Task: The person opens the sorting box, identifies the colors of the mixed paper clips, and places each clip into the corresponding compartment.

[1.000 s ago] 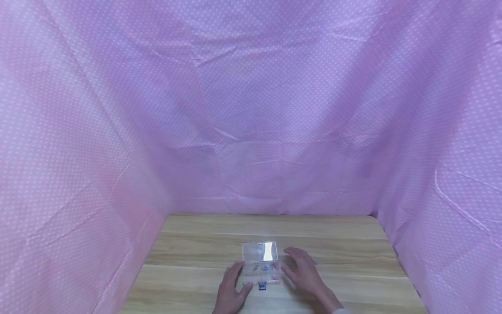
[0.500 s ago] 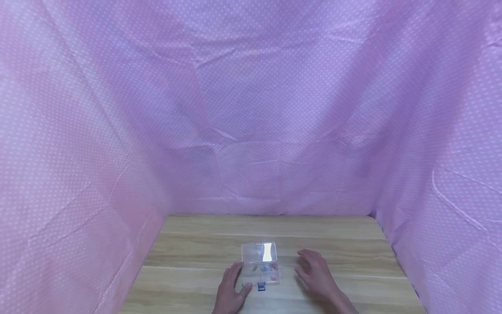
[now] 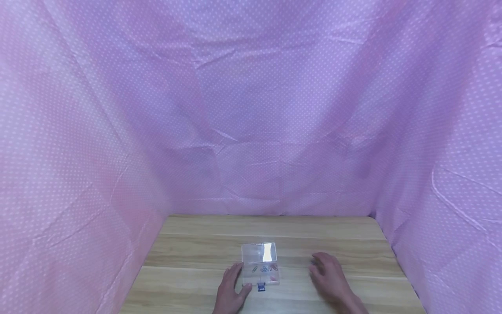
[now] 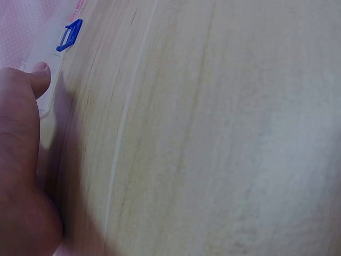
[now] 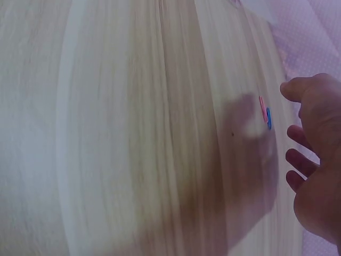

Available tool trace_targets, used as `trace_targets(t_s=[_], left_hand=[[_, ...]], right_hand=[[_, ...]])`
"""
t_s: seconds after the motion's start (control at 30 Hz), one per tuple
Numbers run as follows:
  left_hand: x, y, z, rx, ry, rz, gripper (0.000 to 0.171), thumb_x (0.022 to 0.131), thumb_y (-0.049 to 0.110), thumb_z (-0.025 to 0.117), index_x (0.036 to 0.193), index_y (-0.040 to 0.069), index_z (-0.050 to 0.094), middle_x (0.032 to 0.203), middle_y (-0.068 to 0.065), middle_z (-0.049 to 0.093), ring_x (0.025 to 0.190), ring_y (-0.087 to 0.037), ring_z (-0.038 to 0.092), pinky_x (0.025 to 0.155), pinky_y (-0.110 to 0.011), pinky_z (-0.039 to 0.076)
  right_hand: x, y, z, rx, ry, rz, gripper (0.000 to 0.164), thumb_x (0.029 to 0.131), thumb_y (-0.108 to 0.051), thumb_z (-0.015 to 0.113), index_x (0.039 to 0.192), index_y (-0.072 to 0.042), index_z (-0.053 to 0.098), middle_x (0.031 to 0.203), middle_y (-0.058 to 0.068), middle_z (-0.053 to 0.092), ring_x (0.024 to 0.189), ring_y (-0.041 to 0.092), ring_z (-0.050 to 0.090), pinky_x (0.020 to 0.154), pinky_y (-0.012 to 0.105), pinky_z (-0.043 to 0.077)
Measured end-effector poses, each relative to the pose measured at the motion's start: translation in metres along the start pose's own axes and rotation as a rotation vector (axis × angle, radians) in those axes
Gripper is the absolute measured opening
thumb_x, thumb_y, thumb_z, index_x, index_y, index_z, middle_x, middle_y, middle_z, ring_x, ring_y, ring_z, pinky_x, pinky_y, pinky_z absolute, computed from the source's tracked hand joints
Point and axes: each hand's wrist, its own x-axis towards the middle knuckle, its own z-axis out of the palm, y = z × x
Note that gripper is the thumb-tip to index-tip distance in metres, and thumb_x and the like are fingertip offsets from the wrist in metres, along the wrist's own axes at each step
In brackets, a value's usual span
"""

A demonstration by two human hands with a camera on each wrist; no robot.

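Observation:
A clear plastic box (image 3: 251,279) lies on the table with its lid (image 3: 252,252) folded back. Inside are a green paper clip (image 3: 255,269), some blue clips (image 3: 264,269) and reddish ones (image 3: 273,267); a pink bit sits in the front right part. My left hand (image 3: 230,290) holds the box at its left end, thumb at the front edge and fingers along the side. To the right of the box, my right hand (image 3: 330,277) hovers with loosely bent fingers. Beside it, in the right wrist view, lie a pink paper clip (image 5: 262,108) and a blue one (image 5: 269,118).
A blue latch (image 3: 261,287) sticks out from the front of the box. The wooden table (image 3: 196,240) reaches back to pink dotted cloth (image 3: 251,174) that hangs on the left, the right and behind.
My right hand has moved away from the box to the right, over the table. The left hand and the box stay nearly where they were.

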Motion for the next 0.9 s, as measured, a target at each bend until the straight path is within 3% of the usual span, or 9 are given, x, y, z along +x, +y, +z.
trace_targets(t_s=[0.2,0.5,0.6,0.9], left_hand=[[-0.001,-0.001,-0.001,-0.014,0.009,0.004,0.077,0.098,0.042,0.086,0.164,0.019,0.056,0.174,-0.020,0.053,0.166,-0.051,0.043,0.140,-0.074,0.031],[-0.001,-0.002,0.000,0.001,0.052,0.040,0.076,0.096,0.042,0.087,0.163,0.019,0.059,0.171,-0.021,0.056,0.162,-0.054,0.046,0.136,-0.076,0.035],[-0.001,-0.002,0.000,-0.002,0.060,0.060,0.076,0.096,0.042,0.087,0.162,0.018,0.059,0.170,-0.023,0.056,0.161,-0.056,0.047,0.135,-0.078,0.036],[-0.002,-0.003,-0.001,-0.008,0.039,0.033,0.077,0.096,0.043,0.086,0.163,0.019,0.058,0.172,-0.019,0.056,0.164,-0.051,0.045,0.139,-0.074,0.032]], right_hand=[[0.002,0.009,0.002,0.030,-0.040,0.089,0.043,0.107,-0.026,0.078,0.145,-0.009,0.071,0.145,0.014,0.073,0.141,0.039,0.063,0.122,0.072,0.053],[0.014,0.010,0.006,-0.007,-0.041,0.133,0.020,0.106,-0.022,0.078,0.125,-0.013,0.080,0.130,0.008,0.077,0.127,0.031,0.065,0.113,0.061,0.057],[0.016,0.008,0.006,-0.022,-0.034,0.129,0.014,0.106,-0.019,0.078,0.118,-0.013,0.081,0.126,0.008,0.076,0.124,0.031,0.065,0.111,0.062,0.055],[0.018,0.007,0.010,-0.039,0.030,0.059,0.005,0.099,-0.012,0.084,0.104,-0.013,0.084,0.111,0.005,0.076,0.111,0.029,0.065,0.106,0.059,0.052]])
